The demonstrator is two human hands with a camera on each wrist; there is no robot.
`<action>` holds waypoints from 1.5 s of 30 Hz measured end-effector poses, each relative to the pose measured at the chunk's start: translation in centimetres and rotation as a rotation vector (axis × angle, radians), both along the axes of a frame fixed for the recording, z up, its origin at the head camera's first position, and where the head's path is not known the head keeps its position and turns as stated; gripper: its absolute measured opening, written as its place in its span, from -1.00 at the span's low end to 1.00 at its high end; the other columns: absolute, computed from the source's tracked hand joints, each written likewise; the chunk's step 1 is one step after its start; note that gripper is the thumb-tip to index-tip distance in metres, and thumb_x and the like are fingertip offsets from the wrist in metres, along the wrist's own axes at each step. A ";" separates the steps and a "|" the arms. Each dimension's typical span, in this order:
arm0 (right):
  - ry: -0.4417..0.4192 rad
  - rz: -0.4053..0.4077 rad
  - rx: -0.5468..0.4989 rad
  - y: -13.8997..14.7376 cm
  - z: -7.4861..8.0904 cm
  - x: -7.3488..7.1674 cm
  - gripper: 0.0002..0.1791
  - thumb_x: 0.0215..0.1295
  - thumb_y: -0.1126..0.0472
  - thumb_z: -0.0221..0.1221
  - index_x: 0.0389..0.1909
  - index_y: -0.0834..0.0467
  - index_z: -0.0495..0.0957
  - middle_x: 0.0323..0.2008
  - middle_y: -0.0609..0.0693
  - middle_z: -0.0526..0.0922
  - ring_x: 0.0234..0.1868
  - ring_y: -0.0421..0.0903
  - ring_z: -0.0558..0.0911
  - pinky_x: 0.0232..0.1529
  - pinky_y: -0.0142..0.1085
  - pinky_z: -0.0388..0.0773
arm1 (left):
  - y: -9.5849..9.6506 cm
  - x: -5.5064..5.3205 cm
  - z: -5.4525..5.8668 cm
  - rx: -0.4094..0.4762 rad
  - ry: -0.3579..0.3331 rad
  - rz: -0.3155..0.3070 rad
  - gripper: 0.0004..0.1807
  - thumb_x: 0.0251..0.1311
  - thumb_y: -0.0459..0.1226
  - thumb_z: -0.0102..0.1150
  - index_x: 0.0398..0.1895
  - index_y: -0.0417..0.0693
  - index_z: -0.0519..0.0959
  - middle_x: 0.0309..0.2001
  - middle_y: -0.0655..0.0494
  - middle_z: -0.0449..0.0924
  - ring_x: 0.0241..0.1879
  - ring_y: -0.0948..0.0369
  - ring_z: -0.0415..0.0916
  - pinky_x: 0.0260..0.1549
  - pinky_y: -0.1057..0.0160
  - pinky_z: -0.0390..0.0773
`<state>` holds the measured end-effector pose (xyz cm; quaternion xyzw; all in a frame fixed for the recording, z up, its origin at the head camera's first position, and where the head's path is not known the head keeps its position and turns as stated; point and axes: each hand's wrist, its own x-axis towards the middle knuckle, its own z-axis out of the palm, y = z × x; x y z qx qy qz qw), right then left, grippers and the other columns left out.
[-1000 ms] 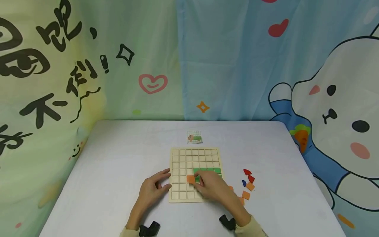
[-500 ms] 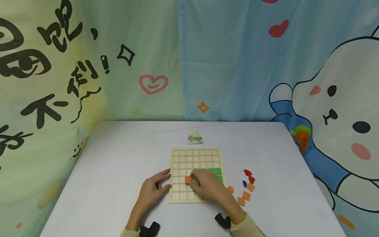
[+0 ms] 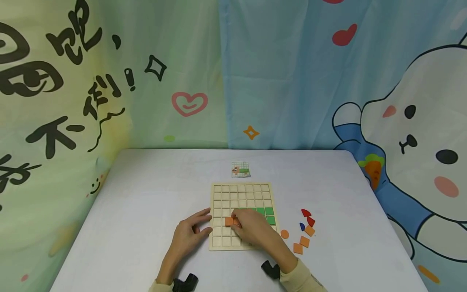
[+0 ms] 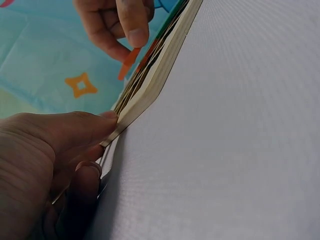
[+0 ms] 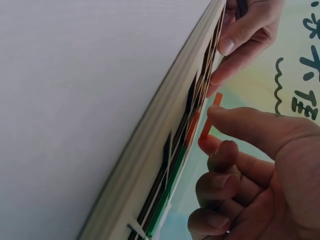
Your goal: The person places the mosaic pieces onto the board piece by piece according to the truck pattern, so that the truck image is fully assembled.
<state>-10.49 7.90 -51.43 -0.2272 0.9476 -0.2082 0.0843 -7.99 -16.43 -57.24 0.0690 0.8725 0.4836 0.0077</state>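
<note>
A pale wooden grid board (image 3: 221, 204) lies on the table, with green tiles (image 3: 270, 215) in part of its grid. My right hand (image 3: 251, 228) is over the board and pinches an orange square tile (image 3: 228, 222) between thumb and fingertip. In the right wrist view this tile (image 5: 212, 115) stands a little above the grid, tilted. Another orange tile (image 5: 192, 127) sits in the board beside the green ones. At the board's left edge my left hand (image 3: 187, 236) touches the rim with thumb and fingertips, the fingers fairly straight.
Right of the board lie loose orange squares (image 3: 304, 241), an orange disc (image 3: 284, 234), red pieces (image 3: 306, 213) and a dark blue piece (image 3: 302, 226). A small pattern card (image 3: 240, 170) lies behind the board. A printed curtain (image 3: 277, 73) hangs beyond the table (image 3: 146, 194).
My right hand has moved slightly left with the pinched orange tile, and a second orange tile now shows beside it. The left hand stays at the board's edge.
</note>
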 end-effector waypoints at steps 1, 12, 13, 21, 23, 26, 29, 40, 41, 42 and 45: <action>0.002 0.002 0.000 0.0 0.0 0.0 -0.79 0.40 0.10 0.36 -0.06 0.11 0.70 -0.34 -0.15 0.68 -0.35 -0.24 0.49 -0.34 -0.35 0.41 | 0.0 0.0 0.0 -0.002 0.004 -0.002 -0.61 0.15 -0.29 0.57 0.09 0.00 0.79 0.32 0.18 0.70 -0.59 0.45 0.34 -0.54 0.46 0.32; 0.005 0.031 -0.021 -0.4 0.0 -0.3 -0.83 0.37 0.18 0.36 -0.10 0.16 0.69 -0.41 -0.14 0.63 -0.40 -0.23 0.47 -0.38 -0.37 0.41 | -0.1 0.0 0.1 0.006 0.004 -0.009 -0.65 0.15 -0.30 0.56 0.04 0.00 0.81 0.33 0.17 0.69 -0.60 0.46 0.33 -0.54 0.47 0.32; 0.006 0.034 -0.017 -0.5 -0.1 -0.4 -0.83 0.37 0.18 0.36 -0.10 0.16 0.69 -0.40 -0.14 0.63 -0.40 -0.23 0.47 -0.38 -0.37 0.40 | -0.1 0.0 0.1 0.005 0.004 -0.010 -0.65 0.16 -0.30 0.56 0.04 0.00 0.81 0.33 0.17 0.69 -0.60 0.46 0.33 -0.54 0.47 0.32; -0.021 0.036 -0.022 -0.8 -0.2 -0.8 -0.81 0.38 0.19 0.36 -0.09 0.20 0.70 -0.38 -0.11 0.66 -0.43 -0.26 0.46 -0.44 -0.41 0.39 | 0.0 0.0 0.0 0.009 -0.005 -0.001 -0.66 0.16 -0.30 0.56 0.03 0.03 0.82 0.33 0.20 0.69 -0.60 0.45 0.34 -0.55 0.46 0.31; -0.028 0.035 -0.021 -0.8 -0.3 -0.8 -0.81 0.39 0.19 0.36 -0.09 0.20 0.70 -0.39 -0.11 0.65 -0.43 -0.26 0.46 -0.44 -0.41 0.39 | 0.0 0.0 0.1 0.012 -0.006 0.000 -0.66 0.16 -0.31 0.55 0.03 0.04 0.82 0.33 0.20 0.69 -0.60 0.44 0.34 -0.56 0.46 0.31; -0.030 0.034 -0.020 -0.9 -0.3 -0.9 -0.83 0.38 0.19 0.35 -0.11 0.19 0.70 -0.42 -0.14 0.61 -0.43 -0.25 0.45 -0.46 -0.41 0.37 | 0.0 0.1 0.1 0.009 -0.006 0.001 -0.66 0.16 -0.31 0.55 0.03 0.03 0.82 0.33 0.19 0.69 -0.60 0.45 0.34 -0.56 0.46 0.32; -0.033 0.030 -0.024 -0.9 -0.3 -0.9 -0.85 0.37 0.20 0.35 -0.15 0.18 0.69 -0.46 -0.16 0.55 -0.44 -0.25 0.44 -0.47 -0.41 0.35 | 0.0 0.1 0.2 0.001 -0.003 0.000 -0.65 0.16 -0.30 0.55 0.04 0.03 0.82 0.33 0.20 0.69 -0.60 0.45 0.34 -0.55 0.46 0.32; -0.026 0.046 -0.033 -1.0 -0.3 -1.1 -0.92 0.36 0.23 0.34 -0.25 0.15 0.64 -0.53 -0.19 0.46 -0.50 -0.27 0.40 -0.53 -0.43 0.27 | 0.0 -0.1 0.0 0.000 -0.004 -0.003 -0.65 0.15 -0.29 0.56 0.04 0.06 0.82 0.33 0.21 0.69 -0.60 0.45 0.35 -0.55 0.46 0.32; -0.025 0.050 -0.034 -1.0 -0.3 -1.1 -0.92 0.36 0.23 0.34 -0.25 0.15 0.64 -0.53 -0.18 0.47 -0.50 -0.27 0.40 -0.53 -0.42 0.28 | 0.0 -0.1 0.0 -0.001 -0.005 -0.004 -0.65 0.16 -0.29 0.56 0.04 0.05 0.81 0.33 0.21 0.69 -0.60 0.45 0.35 -0.55 0.46 0.32; -0.022 0.053 -0.033 -1.0 -0.4 -1.2 -0.92 0.36 0.23 0.34 -0.25 0.15 0.64 -0.53 -0.18 0.48 -0.50 -0.27 0.41 -0.53 -0.42 0.29 | 0.0 -0.1 0.0 -0.001 -0.006 -0.005 -0.65 0.16 -0.29 0.56 0.04 0.05 0.81 0.33 0.21 0.69 -0.60 0.45 0.35 -0.55 0.46 0.33; -0.016 0.059 -0.025 -1.0 -0.5 -1.2 -0.91 0.37 0.22 0.33 -0.23 0.16 0.65 -0.52 -0.17 0.50 -0.49 -0.27 0.43 -0.51 -0.42 0.32 | 0.0 0.0 0.0 0.000 -0.009 -0.006 -0.65 0.16 -0.30 0.56 0.04 0.03 0.81 0.34 0.19 0.68 -0.60 0.45 0.35 -0.55 0.46 0.33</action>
